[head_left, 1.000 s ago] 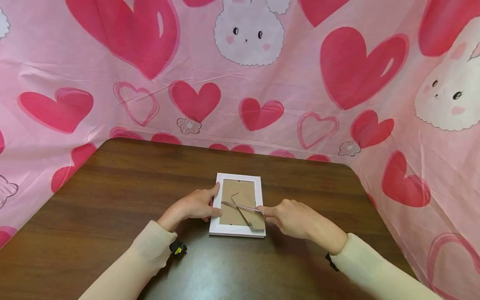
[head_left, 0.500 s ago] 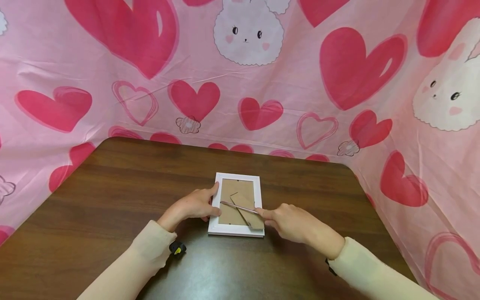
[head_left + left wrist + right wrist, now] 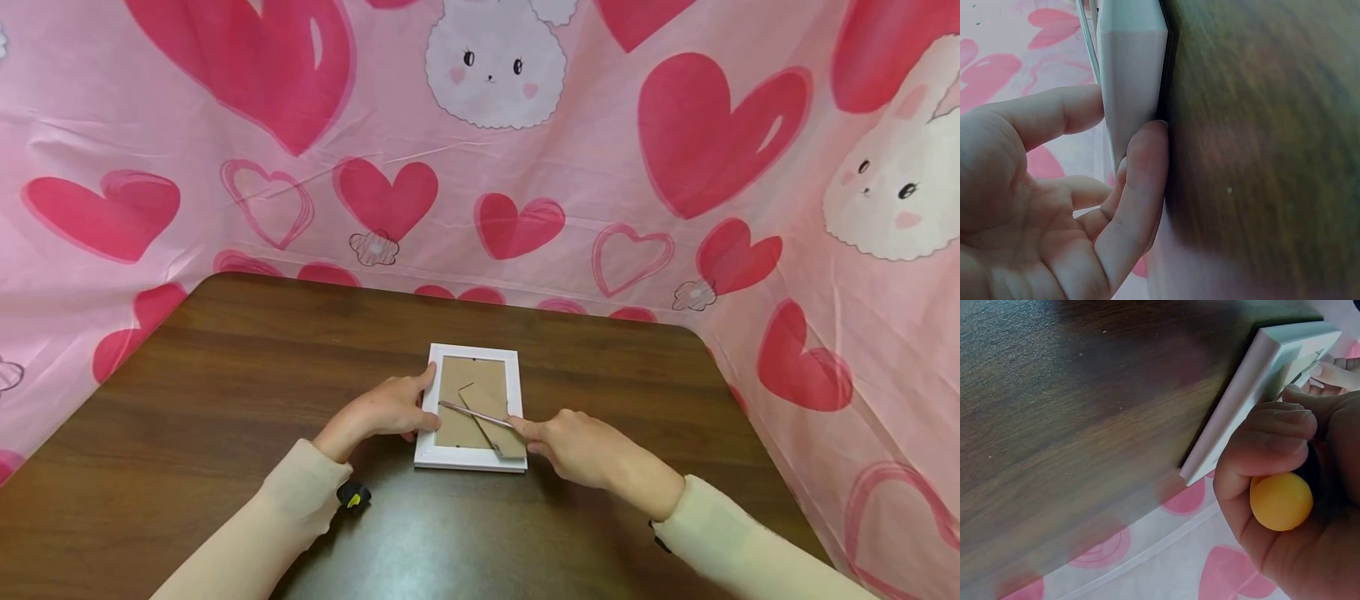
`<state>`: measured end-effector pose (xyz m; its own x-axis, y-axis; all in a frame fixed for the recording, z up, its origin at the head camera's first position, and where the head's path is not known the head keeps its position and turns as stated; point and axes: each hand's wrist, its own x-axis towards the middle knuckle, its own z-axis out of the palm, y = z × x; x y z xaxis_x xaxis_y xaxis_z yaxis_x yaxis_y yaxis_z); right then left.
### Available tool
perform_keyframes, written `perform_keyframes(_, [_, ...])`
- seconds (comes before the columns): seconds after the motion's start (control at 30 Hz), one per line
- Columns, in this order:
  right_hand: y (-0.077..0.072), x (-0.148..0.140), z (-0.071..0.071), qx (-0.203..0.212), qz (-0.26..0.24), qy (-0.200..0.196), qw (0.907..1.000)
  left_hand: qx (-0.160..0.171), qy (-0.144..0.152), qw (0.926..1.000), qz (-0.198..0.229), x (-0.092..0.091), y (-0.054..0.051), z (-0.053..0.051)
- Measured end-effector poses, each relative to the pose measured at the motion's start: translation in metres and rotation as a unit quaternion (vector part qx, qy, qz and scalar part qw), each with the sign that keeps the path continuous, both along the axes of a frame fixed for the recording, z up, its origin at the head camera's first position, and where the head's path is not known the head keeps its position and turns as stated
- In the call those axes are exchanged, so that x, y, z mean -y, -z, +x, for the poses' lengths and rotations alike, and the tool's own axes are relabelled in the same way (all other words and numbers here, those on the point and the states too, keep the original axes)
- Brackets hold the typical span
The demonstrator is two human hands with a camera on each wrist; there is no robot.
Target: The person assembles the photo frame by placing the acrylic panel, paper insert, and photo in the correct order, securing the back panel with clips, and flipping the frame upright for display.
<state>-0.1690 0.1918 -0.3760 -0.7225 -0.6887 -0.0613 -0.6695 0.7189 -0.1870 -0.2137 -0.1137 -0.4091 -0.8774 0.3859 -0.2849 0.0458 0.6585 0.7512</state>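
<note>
Little has moved since a second ago: my right hand (image 3: 581, 450) sits slightly lower, and the whole scene has drifted a touch leftward. Left of centre, my left hand (image 3: 390, 407) pinches the left rail of a white picture frame (image 3: 468, 458), which lies back side up just below the middle of the view. Across its brown backing board (image 3: 453, 429) runs a slim metal-shafted tool (image 3: 474, 414), probably a screwdriver, its tip at the board's left inner edge. Further right, my fingers are wrapped around the handle, one stretched along the shaft; the right wrist view shows a rounded yellow end (image 3: 1282, 501). I judge the tip wants gentle, low pressure, because my left thumb is near it and a slip could catch it. Whether the tip sits under a tab, I cannot tell. Beneath the shaft, the slanted easel stand (image 3: 504, 439) probably limits how flat the tool can go.

Around this, from the left: pink heart-print cloth (image 3: 60, 133), the brown wooden table (image 3: 247, 367), a black device (image 3: 354, 497) at my left cuff, and printed white rabbits, one upper middle (image 3: 495, 96), one at the right edge (image 3: 892, 208).
</note>
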Motion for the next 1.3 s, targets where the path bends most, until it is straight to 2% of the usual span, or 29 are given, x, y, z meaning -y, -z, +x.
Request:
perform_keyframes(0.53, [0.003,0.002,-0.001,0.003,-0.016,-0.017,0.9997,0.002,-0.001,1.0,-0.01,0.002,-0.001,-0.001])
perform_keyframes(0.8, [0.003,-0.005,-0.004,0.06,-0.04,-0.024,0.9971,0.002,-0.003,0.9999,-0.01,0.0,-0.001,0.0])
perform_keyframes(0.9, [0.003,-0.008,-0.004,0.069,-0.041,-0.024,0.9965,0.002,-0.004,1.0,-0.008,-0.001,-0.001,0.0])
perform_keyframes(1.1, [0.002,-0.012,-0.001,0.048,-0.037,-0.028,0.9978,0.002,-0.005,1.0,-0.007,-0.002,-0.001,0.001])
perform_keyframes(1.3, [-0.003,-0.02,-0.002,0.012,-0.024,-0.012,0.9996,-0.002,0.004,0.9999,-0.012,-0.002,-0.003,0.001])
